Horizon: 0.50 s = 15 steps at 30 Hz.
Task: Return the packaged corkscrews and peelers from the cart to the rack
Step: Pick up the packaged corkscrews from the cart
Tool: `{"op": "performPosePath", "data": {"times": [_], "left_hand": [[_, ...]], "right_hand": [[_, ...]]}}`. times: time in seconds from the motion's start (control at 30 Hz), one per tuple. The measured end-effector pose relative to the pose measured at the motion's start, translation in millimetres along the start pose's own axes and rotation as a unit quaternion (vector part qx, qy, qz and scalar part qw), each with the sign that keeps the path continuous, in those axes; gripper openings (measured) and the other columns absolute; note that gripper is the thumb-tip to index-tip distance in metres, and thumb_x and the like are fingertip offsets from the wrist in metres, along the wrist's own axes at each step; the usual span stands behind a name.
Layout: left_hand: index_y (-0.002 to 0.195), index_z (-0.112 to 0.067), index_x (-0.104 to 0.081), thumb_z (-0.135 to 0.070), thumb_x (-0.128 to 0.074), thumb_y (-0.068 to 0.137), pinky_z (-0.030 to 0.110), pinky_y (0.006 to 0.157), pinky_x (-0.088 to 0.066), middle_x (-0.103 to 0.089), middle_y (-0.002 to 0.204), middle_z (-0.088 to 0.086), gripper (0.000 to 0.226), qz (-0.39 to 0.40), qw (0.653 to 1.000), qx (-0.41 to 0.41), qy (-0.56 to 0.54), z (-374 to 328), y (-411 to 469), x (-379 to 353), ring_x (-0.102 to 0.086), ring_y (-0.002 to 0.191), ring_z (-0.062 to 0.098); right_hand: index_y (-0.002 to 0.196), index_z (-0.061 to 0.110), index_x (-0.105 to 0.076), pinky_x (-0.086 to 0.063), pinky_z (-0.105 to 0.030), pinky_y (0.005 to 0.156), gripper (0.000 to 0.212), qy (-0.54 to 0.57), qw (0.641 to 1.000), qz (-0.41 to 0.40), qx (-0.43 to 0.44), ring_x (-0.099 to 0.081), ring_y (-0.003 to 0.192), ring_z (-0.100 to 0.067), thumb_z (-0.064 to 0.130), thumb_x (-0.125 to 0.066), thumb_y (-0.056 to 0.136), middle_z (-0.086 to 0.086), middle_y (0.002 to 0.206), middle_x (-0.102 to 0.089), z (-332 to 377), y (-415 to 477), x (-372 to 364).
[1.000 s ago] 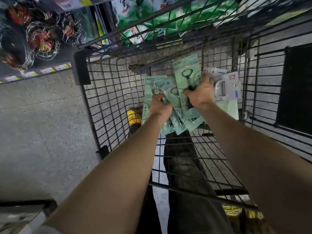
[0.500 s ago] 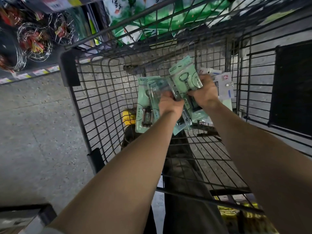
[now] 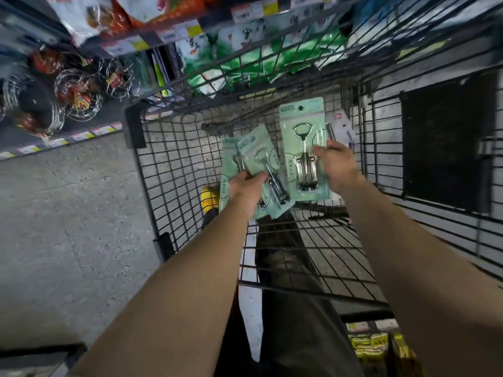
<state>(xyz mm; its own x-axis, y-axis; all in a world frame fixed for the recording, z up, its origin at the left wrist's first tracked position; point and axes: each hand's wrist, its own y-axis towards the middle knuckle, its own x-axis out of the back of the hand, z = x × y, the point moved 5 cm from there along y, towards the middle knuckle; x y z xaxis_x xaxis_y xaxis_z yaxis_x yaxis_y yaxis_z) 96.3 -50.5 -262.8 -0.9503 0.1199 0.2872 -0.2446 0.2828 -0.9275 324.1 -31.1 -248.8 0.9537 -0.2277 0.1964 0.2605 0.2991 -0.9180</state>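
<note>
Both my hands are inside the black wire cart [image 3: 152,186]. My left hand [image 3: 249,187] grips a fanned bunch of pale green corkscrew packs [image 3: 253,156], tilted to the left. My right hand [image 3: 336,165] holds one green corkscrew pack [image 3: 300,137] upright by its right edge, the metal corkscrew showing through the blister. Behind that pack, a white peeler pack [image 3: 340,126] sticks out past my right fingers; I cannot tell whether the hand holds it too.
Store shelves with green and red bags [image 3: 217,58] and price tags run along the top. Wire coils [image 3: 76,93] hang at the upper left. A yellow object [image 3: 209,198] shows through the cart. Grey floor [image 3: 68,213] lies on the left.
Both hands have lifted the packs higher in the cart. The right hand's pack has separated from the left hand's bunch and now stands upright. The view has tilted up toward the shelves.
</note>
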Motion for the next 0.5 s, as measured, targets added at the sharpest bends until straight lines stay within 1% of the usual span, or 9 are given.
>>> {"op": "performPosePath", "data": {"times": [0.07, 0.1, 0.17, 0.2, 0.27, 0.37, 0.4, 0.43, 0.5], "left_hand": [[0.123, -0.016, -0.071, -0.032, -0.077, 0.093, 0.028, 0.073, -0.057, -0.073, 0.100, 0.000, 0.035, -0.005, 1.000, -0.020, 0.007, -9.4, -17.5, 17.4, -0.066, 0.082, 0.016], [0.123, -0.016, -0.072, -0.034, -0.079, 0.092, 0.030, 0.075, -0.057, -0.074, 0.102, 0.001, 0.037, -0.009, 1.000, -0.027, 0.005, -14.8, -25.6, 26.6, -0.067, 0.084, 0.016], [0.120, -0.014, -0.072, -0.034, -0.080, 0.091, 0.029, 0.073, -0.056, -0.071, 0.098, -0.001, 0.036, -0.018, 0.999, -0.048, -0.010, -25.8, -46.5, 46.3, -0.065, 0.082, 0.014], [0.117, -0.013, -0.072, -0.034, -0.080, 0.091, 0.030, 0.075, -0.057, -0.070, 0.095, -0.003, 0.034, -0.017, 0.998, -0.054, -0.023, -29.3, -55.7, 56.1, -0.065, 0.083, 0.015], [0.127, -0.008, -0.069, -0.033, -0.078, 0.093, 0.033, 0.086, -0.058, -0.067, 0.098, -0.008, 0.044, -0.017, 0.997, -0.062, -0.050, -36.5, -79.4, 76.2, -0.064, 0.089, 0.016], [0.143, -0.008, -0.055, -0.029, -0.077, 0.095, 0.024, 0.097, -0.044, -0.063, 0.122, -0.006, 0.057, -0.027, 0.993, -0.088, -0.073, -41.2, -107.4, 108.7, -0.059, 0.108, 0.016], [0.132, -0.013, -0.065, -0.030, -0.080, 0.093, 0.026, 0.102, -0.046, -0.067, 0.128, 0.000, 0.045, -0.031, 0.993, -0.088, -0.078, -39.4, -112.3, 118.6, -0.063, 0.112, 0.019], [0.120, -0.005, -0.070, -0.031, -0.082, 0.090, 0.034, 0.108, -0.050, -0.070, 0.128, 0.004, 0.041, -0.036, 0.991, -0.093, -0.087, -37.6, -115.9, 129.6, -0.066, 0.115, 0.024], [0.117, -0.022, -0.063, -0.033, -0.084, 0.088, 0.041, 0.111, -0.050, -0.070, 0.119, 0.004, 0.038, -0.043, 0.988, -0.097, -0.109, -31.6, -127.9, 153.9, -0.067, 0.114, 0.025]], "right_hand": [[0.122, 0.015, -0.062, -0.044, -0.024, 0.054, 0.024, -0.010, 1.000, 0.020, 0.007, -0.046, 0.055, -0.009, 0.022, -0.065, 0.100, -0.026, 0.138, -0.060, 7.0, -23.6, 3.3], [0.132, 0.013, -0.058, -0.047, -0.022, 0.055, 0.034, -0.009, 1.000, 0.025, 0.012, -0.049, 0.057, -0.008, 0.024, -0.065, 0.100, -0.022, 0.140, -0.060, 11.4, -32.7, 4.1], [0.145, 0.011, -0.049, -0.059, -0.026, 0.079, 0.051, -0.011, 0.999, 0.027, 0.024, -0.063, 0.075, -0.009, 0.026, -0.065, 0.100, -0.013, 0.148, -0.055, 21.4, -52.7, 2.5], [0.149, 0.010, -0.045, -0.058, -0.022, 0.081, 0.055, -0.014, 0.999, 0.031, 0.031, -0.064, 0.075, -0.005, 0.026, -0.064, 0.100, -0.009, 0.150, -0.053, 28.6, -67.0, -0.5], [0.152, 0.011, -0.041, -0.053, -0.013, 0.068, 0.058, -0.019, 0.998, 0.049, 0.042, -0.061, 0.072, -0.001, 0.027, -0.064, 0.101, -0.008, 0.150, -0.052, 38.9, -91.4, -9.3], [0.152, 0.008, -0.042, -0.044, -0.027, 0.101, 0.061, -0.045, 0.993, 0.067, 0.084, -0.061, 0.117, -0.022, 0.021, -0.068, 0.098, -0.014, 0.152, -0.051, 55.5, -124.3, -23.7], [0.152, 0.005, -0.042, -0.039, -0.030, 0.108, 0.061, -0.049, 0.991, 0.076, 0.095, -0.057, 0.126, -0.026, 0.018, -0.068, 0.098, -0.016, 0.152, -0.050, 58.6, -133.2, -29.6], [0.150, 0.002, -0.042, -0.036, -0.033, 0.112, 0.062, -0.055, 0.989, 0.083, 0.105, -0.054, 0.131, -0.029, 0.017, -0.069, 0.097, -0.017, 0.153, -0.049, 60.4, -142.0, -34.3], [0.148, 0.000, -0.043, -0.035, -0.038, 0.117, 0.063, -0.068, 0.987, 0.086, 0.121, -0.050, 0.137, -0.033, 0.018, -0.072, 0.096, -0.017, 0.152, -0.049, 63.7, -163.8, -45.2]]}}
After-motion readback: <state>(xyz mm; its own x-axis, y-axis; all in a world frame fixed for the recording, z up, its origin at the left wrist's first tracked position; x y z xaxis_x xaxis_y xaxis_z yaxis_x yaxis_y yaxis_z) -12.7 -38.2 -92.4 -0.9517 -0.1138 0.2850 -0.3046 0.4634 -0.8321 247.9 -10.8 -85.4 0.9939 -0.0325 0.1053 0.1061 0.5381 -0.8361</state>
